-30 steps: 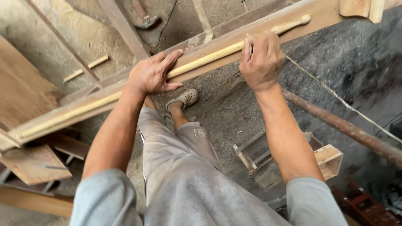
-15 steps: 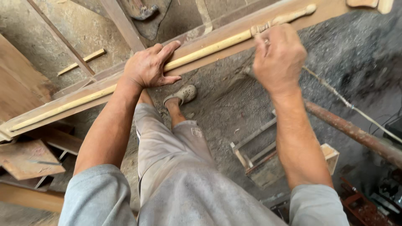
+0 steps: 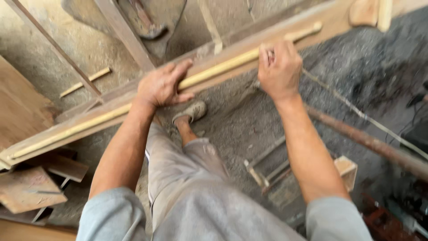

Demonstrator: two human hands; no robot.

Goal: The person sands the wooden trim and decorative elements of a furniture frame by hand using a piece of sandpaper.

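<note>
Left hand (image 3: 162,85) lies flat, fingers spread, pressing down on the pale wooden rod (image 3: 223,68). Right hand (image 3: 280,67) is curled over the same rod farther right; what its fingertips pinch, I cannot tell. The rod lies along a long wooden plank (image 3: 67,134), slanting from near left to far right. Below, a dusty shoe (image 3: 191,111) stands on the sawdust floor (image 3: 240,120).
</note>
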